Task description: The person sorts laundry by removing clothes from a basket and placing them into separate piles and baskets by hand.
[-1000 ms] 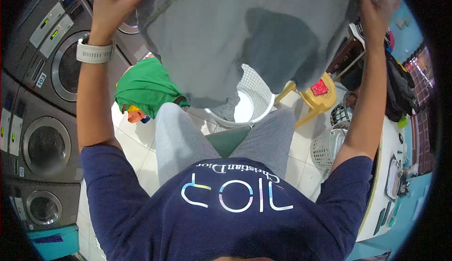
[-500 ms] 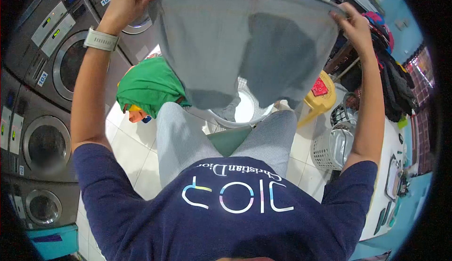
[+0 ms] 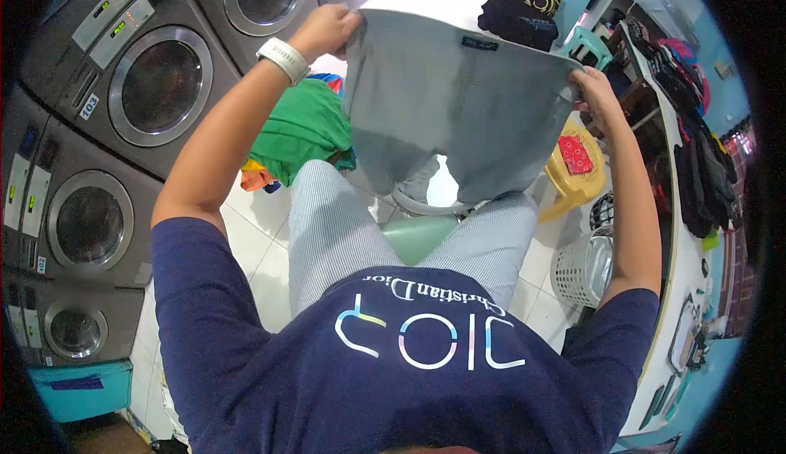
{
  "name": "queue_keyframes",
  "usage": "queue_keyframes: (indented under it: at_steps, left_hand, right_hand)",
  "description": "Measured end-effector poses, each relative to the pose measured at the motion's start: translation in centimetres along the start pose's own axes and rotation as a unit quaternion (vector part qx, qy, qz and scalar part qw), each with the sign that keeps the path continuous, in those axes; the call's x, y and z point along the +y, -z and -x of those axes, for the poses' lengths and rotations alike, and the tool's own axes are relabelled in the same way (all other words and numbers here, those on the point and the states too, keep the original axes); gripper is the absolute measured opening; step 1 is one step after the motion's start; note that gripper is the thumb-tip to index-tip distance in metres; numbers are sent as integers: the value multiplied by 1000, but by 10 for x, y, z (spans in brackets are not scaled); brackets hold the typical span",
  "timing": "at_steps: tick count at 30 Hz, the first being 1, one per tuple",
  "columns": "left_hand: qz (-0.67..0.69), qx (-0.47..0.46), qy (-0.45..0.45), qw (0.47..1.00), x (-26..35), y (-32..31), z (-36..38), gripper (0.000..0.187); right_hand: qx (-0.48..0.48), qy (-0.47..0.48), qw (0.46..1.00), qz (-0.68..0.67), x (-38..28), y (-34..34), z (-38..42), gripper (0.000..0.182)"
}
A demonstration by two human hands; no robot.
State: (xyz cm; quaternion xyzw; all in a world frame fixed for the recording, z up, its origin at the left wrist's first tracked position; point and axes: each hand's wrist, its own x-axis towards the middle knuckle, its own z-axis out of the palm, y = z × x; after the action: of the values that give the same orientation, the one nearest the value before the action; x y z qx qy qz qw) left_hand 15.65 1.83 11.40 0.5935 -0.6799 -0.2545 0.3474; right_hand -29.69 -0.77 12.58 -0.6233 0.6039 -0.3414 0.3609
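Grey shorts [image 3: 458, 110] hang spread out in front of me, with a small dark label at the waistband. My left hand [image 3: 329, 30] grips the waistband's left end, and a white watch [image 3: 284, 59] is on that wrist. At the other end of the waistband, my right hand [image 3: 596, 94] holds the cloth between closed fingers. Behind and below the shorts, a white basket [image 3: 426, 206] is partly hidden. A green cloth [image 3: 304, 125] lies on a pile of clothes to the left of the shorts.
Front-loading machines [image 3: 160, 85] line the left side. A yellow stool [image 3: 575, 177] with a red cloth and a white laundry basket [image 3: 577, 270] stand at the right. Folded dark clothes [image 3: 516, 22] lie at the back. More clothes [image 3: 702, 188] are at the far right.
The shorts are lower and a little further right in view. My left hand has moved right and down, my right hand slightly down, and the hands are closer together. The camera view has shifted.
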Motion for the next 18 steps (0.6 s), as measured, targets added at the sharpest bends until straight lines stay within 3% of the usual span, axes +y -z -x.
queue_keyframes:
  at_steps: [1, 3, 5, 7, 8, 9, 10, 11, 13, 14, 15, 16, 17, 18]
  left_hand:
    - [64, -1, 42, 997, 8, 1, -2, 32]
    - [107, -16, 47, 993, 29, -3, -1, 34]
    - [236, -44, -14, 971, 69, -13, 18, 36]
    - [188, -61, -95, 976, 102, -32, 31, 41]
    - [175, -122, -73, 974, 130, -25, 45, 52]
    - [146, -123, -88, 978, 137, -31, 47, 62]
    - [117, -123, -102, 980, 145, -37, 48, 73]
    - [100, 64, -403, 908, 116, -71, 11, 68]
    - [11, 59, -203, 977, 140, -55, 33, 55]
    - [10, 57, -202, 978, 135, -55, 31, 55]
    - [116, 30, -203, 972, 130, -54, 26, 46]
    - [219, 4, -204, 954, 126, -51, 23, 38]
    - [217, 5, -203, 955, 126, -46, 26, 38]
    - [276, -38, -198, 940, 125, -41, 30, 33]
  right_hand:
    - [-7, -28, 999, -37, -6, -2, -3, 18]
    - [-4, -33, 998, -44, -11, -11, -13, 19]
    - [-2, 45, 989, -141, -29, -31, -8, 24]
    - [-72, 125, 971, -190, -58, -54, 12, 32]
    - [-105, 147, 961, -211, -78, -68, 27, 43]
    - [-137, 168, 948, -232, -94, -81, 39, 56]
    - [-163, 210, 939, -216, -98, -90, 39, 54]
    - [-187, 253, 928, -201, -104, -99, 39, 54]
    - [-135, 286, 932, -180, -127, -110, 82, 44]
    - [-139, 310, 923, -178, -127, -109, 89, 54]
    - [-144, 335, 914, -176, -127, -108, 90, 63]
    - [-37, 428, 903, -18, -116, -100, 85, 83]
    - [-38, 429, 902, -20, -103, -97, 78, 83]
    - [84, 476, 874, 44, -87, -96, 68, 87]
